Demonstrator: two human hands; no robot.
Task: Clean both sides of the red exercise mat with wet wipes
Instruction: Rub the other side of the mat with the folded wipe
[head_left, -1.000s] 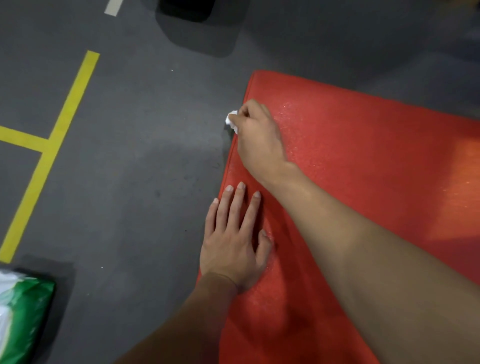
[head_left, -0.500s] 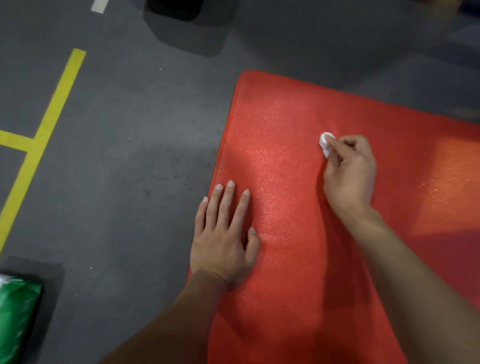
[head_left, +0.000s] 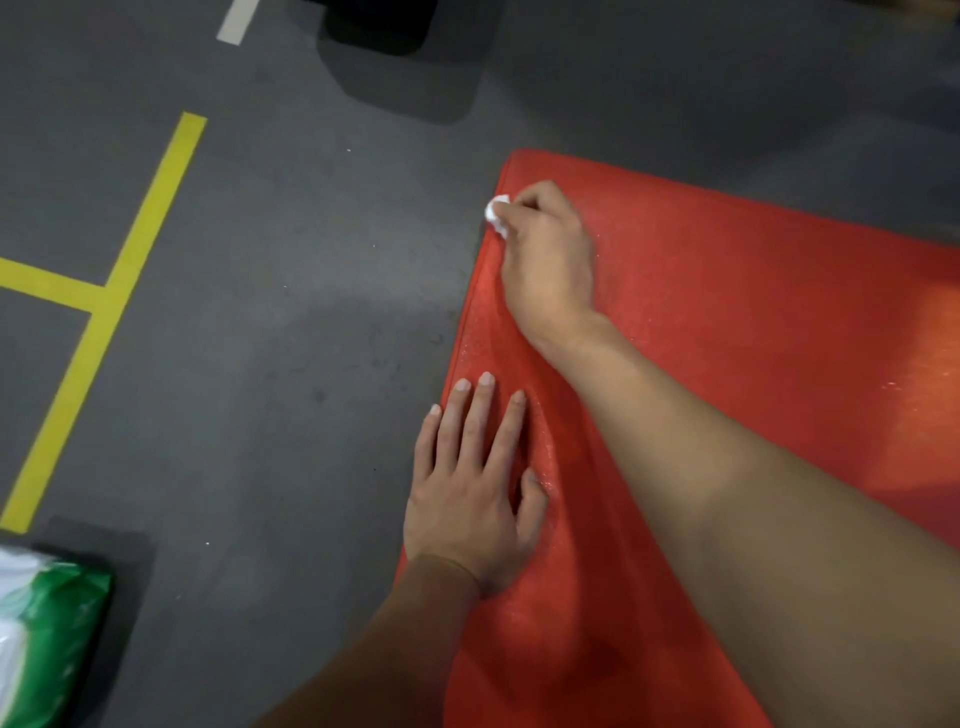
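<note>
Grey floor (head_left: 270, 364) fills the left and top of the view, with yellow tape lines (head_left: 130, 260) crossing it. A dark object sits at the top edge, too cropped to identify.

Red exercise mat (head_left: 753, 322) lies flat on the floor, taking up the right half, its left edge and far-left corner in view. The surface looks like textured foam with a wet sheen near the hands. My read: light, soft and flexible, so it would slide or ripple under a sideways wipe unless pinned. Slight creases run between the two hands, which fits that. For the flip to the second side, best bet is to take the long left edge or the corner with both hands and fold it over. It should not need much force.

Green-and-white wipes pack (head_left: 47, 639) sits on the floor bottom-left, well apart from the mat.

Left hand (head_left: 478, 499) rests palm-down on the mat just inside the left edge, fingers straight and slightly spread, pinning it.

Right hand (head_left: 550, 260) is near the far-left corner, fingers curled around a small balled white wet wipe (head_left: 496, 215), pressing it at the mat's edge. Most of the wipe is hidden in the fist.

Underside state unknown.
</note>
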